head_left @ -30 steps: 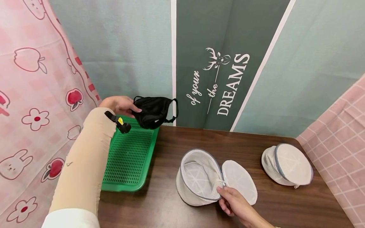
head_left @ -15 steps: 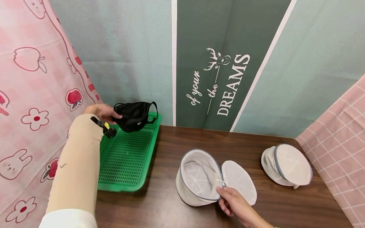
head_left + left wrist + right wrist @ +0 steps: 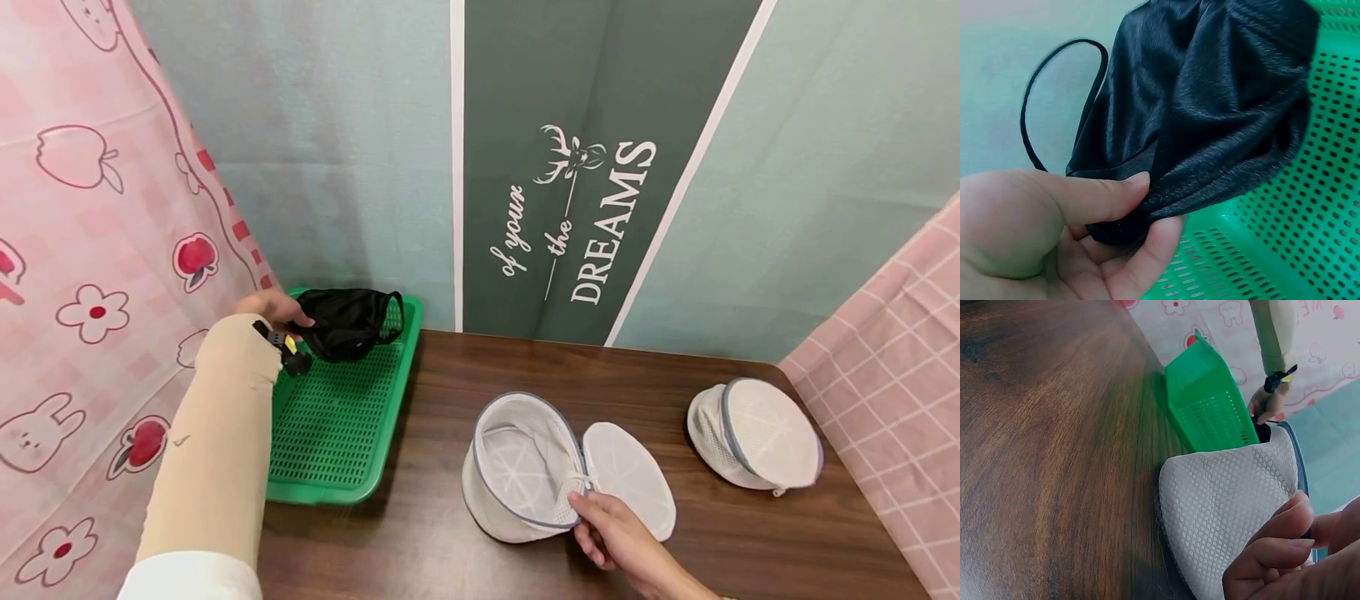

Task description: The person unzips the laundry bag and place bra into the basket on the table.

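My left hand pinches a black face mask by one side, thumb on top, over the back of the green basket. One ear loop stands out from the cloth in the left wrist view. Whether the mask touches the basket floor I cannot tell. A round white mesh laundry bag stands upright with its mouth unzipped, and its lid is folded out to the right. My right hand grips the bag's grey-blue rim near the lid's hinge; the curled fingers show in the right wrist view.
A second white mesh bag, lid over its mouth, lies at the right of the brown wooden table. Curtains hang close behind the table and along both sides; the pink one borders the basket.
My left hand has carried the mask leftward, then lower over the back of the basket. The right hand and the laundry bag have stayed where they were.
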